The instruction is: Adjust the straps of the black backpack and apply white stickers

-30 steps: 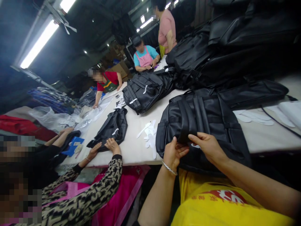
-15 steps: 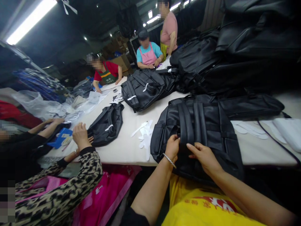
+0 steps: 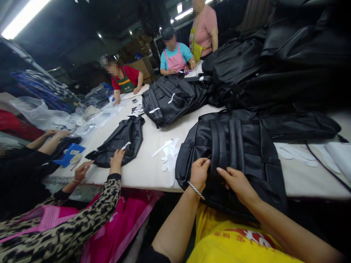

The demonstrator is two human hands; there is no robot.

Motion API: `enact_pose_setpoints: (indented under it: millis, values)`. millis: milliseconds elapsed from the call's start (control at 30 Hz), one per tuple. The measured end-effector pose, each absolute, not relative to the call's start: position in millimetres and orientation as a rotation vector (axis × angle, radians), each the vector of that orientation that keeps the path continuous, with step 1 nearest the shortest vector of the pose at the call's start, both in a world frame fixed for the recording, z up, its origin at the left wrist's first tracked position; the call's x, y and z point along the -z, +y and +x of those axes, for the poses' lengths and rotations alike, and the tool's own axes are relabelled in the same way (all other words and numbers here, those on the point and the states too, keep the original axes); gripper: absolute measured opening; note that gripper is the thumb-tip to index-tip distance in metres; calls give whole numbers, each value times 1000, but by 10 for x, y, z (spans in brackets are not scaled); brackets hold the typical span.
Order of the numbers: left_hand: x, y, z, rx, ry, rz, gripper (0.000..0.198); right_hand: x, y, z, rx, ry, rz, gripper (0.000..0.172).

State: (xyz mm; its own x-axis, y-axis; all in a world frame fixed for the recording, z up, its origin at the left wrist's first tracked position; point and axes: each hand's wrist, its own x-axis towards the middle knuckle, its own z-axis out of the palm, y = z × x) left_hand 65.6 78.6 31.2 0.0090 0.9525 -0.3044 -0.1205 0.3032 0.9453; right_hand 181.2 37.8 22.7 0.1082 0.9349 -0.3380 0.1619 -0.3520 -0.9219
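Note:
A black leather-look backpack (image 3: pixel 252 153) lies on the table in front of me, its shoulder straps (image 3: pixel 236 140) uppermost. At the straps' left side, my left hand (image 3: pixel 199 174) is closed, thumb and fingers pinching a dark strap edge; the exact piece is partly hidden by the fingers. My right hand (image 3: pixel 240 184) is just to the right, thumb and fingers closed about the lower part of a strap, the lower fingers curled out of sight. A small gap separates the two hands.
White paper-like cut pieces (image 3: pixel 169 157) lie left of my backpack, more (image 3: pixel 297 155) at right. A dark cord (image 3: pixel 323 164) crosses there. Another backpack (image 3: pixel 172 100) and a black pile (image 3: pixel 241 69) stand beyond. A co-worker's hand (image 3: pixel 117 159) touches a smaller black bag (image 3: pixel 120 142).
My hands stay at nearly the same place on the straps. The co-worker at left has lowered a hand onto the smaller bag, the other drawing back. The view has shifted slightly.

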Motion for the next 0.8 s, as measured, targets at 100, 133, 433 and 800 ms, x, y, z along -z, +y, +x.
enact_pose_setpoints:
  millis: [100, 133, 433, 800]
  values:
    - [-322, 743, 665, -1038, 1261, 830, 17, -239, 355, 1829, -1365, -1065, -1595, 40]
    - [-327, 729, 666, -1043, 1246, 806, 17, -241, 351, 1837, -1357, -1074, -1593, 40]
    - [-462, 638, 703, -1136, 1130, 628, 32, -240, 351, 1851, -1217, -1142, -1671, 40]
    - [-420, 680, 745, -946, 1224, 538, 33, -116, 348, 1694, -959, -1256, -1752, 38]
